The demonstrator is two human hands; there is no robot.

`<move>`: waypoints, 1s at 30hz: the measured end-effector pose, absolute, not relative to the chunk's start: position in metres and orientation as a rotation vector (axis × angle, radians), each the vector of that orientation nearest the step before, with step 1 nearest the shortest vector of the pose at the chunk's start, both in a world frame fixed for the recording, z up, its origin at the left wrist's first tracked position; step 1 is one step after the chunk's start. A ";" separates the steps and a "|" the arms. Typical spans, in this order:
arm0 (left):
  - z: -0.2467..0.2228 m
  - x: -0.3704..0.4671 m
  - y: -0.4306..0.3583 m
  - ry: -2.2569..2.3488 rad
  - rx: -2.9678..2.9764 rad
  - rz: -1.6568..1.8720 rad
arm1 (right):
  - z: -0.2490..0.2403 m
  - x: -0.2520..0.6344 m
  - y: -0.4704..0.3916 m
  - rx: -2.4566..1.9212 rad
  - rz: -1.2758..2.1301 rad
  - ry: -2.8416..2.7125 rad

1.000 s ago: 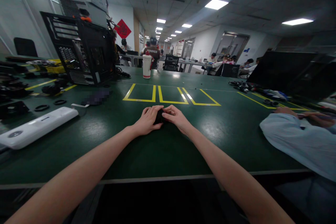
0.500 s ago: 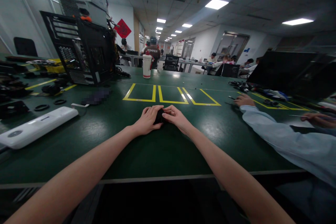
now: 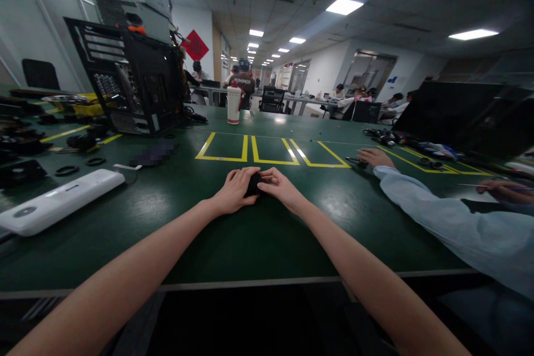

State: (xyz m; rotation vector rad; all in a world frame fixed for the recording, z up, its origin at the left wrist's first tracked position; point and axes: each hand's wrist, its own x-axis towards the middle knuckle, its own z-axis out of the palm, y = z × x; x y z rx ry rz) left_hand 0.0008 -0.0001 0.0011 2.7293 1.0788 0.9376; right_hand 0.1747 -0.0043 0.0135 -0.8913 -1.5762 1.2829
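I see the left hand (image 3: 237,190) gripping and right hand (image 3: 278,186) pinching a small black blocky object (image 3: 252,184) inside the green table's (image 3: 258,250) near edge.

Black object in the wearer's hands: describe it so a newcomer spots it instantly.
Find the green table, then the central row of three yellow tape outlines. Just nearer the camera, the left hand grips a small black object, the right hand at its edge. Unlike the dark parts farther left, it sits between two bare hands.
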 end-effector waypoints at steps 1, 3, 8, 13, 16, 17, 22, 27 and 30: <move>0.002 0.001 0.000 1.078 2.730 0.937 | 0.013 0.174 -0.004 -0.901 1.269 -1.568; 0.003 0.000 -0.001 1.077 2.732 0.930 | 0.011 0.173 -0.001 -0.931 1.243 -1.546; 0.004 0.001 -0.002 1.085 2.739 0.915 | 0.008 0.172 0.004 -0.986 1.323 -1.517; 0.003 0.001 -0.001 1.085 2.729 0.922 | 0.013 0.175 -0.002 -0.913 1.287 -1.604; 0.003 0.001 -0.001 1.085 2.721 0.922 | 0.014 0.175 -0.004 -0.896 1.261 -1.610; 0.003 0.001 -0.001 1.085 2.721 0.925 | 0.013 0.175 -0.003 -0.903 1.241 -1.605; 0.003 0.001 -0.002 1.095 2.730 0.925 | 0.007 0.171 0.005 -0.991 1.247 -1.527; 0.002 0.001 -0.001 1.087 2.740 0.932 | 0.011 0.173 0.003 -0.946 1.291 -1.571; 0.001 0.001 -0.001 1.086 2.735 0.929 | 0.014 0.175 -0.002 -0.879 1.288 -1.591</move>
